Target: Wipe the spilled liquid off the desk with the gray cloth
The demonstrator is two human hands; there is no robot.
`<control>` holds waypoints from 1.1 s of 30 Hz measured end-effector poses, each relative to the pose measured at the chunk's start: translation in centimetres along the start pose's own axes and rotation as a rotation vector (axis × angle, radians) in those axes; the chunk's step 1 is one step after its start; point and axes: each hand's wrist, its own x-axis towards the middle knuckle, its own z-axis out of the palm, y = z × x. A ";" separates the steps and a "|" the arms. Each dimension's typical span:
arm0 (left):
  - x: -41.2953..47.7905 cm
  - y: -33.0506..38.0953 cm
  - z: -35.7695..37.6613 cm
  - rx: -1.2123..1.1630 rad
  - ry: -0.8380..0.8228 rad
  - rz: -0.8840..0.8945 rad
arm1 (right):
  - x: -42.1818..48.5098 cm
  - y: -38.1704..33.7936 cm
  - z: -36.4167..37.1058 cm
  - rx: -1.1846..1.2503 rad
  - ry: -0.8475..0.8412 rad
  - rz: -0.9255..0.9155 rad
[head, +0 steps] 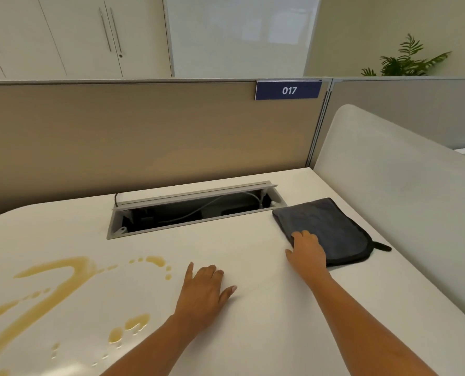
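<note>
A white table (253, 240) fills the lower half of the frame, seen from above by the person working at it. Amber spilled liquid (63, 272) lies in streaks, arcs and scattered drops across the lower left of the table. A dark gray folded cloth (331, 226) lies flat at the right of the table, well apart from the spill, with a small black loop (382, 246) sticking out of its right corner. The right hand (307, 248) reaches in from the lower right and rests on the cloth's near left corner, with fingers bent down onto the fabric and the thumb beside the cloth's edge. It is not clear whether it actually grips the cloth. The left hand (204, 289) lies palm down on the bare table at lower centre, fingers relaxed and slightly spread, holding nothing, just right of the nearest drops. Behind the hands, at centre, a long rectangular cable opening (193, 213) is set into the table, its gray lid raised and pale cables visible inside. A tan fabric partition (144, 131) stands along the far edge, carrying a blue sign reading 017 (288, 90) at its upper right. A white rounded side divider (388, 164) rises on the right. White cabinets (76, 36) show at upper left and a green leafy plant (407, 58) at upper right.
</note>
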 end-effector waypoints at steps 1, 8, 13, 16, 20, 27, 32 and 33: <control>0.3 0.0 0.5 0.022 0.006 -0.007 | 0.5 0.1 0.2 -0.004 0.016 0.009; 1.1 0.1 2.7 0.084 0.236 0.054 | 2.2 -0.6 1.1 -0.017 0.056 0.077; 1.5 0.0 3.4 0.100 0.306 0.051 | 3.1 -0.4 1.3 -0.013 0.052 0.084; 1.7 0.1 3.3 0.094 0.306 0.061 | 3.4 0.1 1.3 0.146 0.116 0.143; 1.7 -0.1 2.6 0.123 0.279 0.058 | 3.1 0.8 0.2 0.522 0.196 0.256; 0.7 -0.4 0.5 0.096 0.144 0.061 | 3.7 -0.1 -10.2 0.772 0.304 0.299; -1.8 -2.1 -1.7 0.040 0.080 0.034 | 1.3 -3.7 -13.8 0.807 0.232 0.213; -2.5 -2.9 -2.2 0.049 0.052 -0.002 | 0.5 -4.7 -13.6 0.819 0.196 0.194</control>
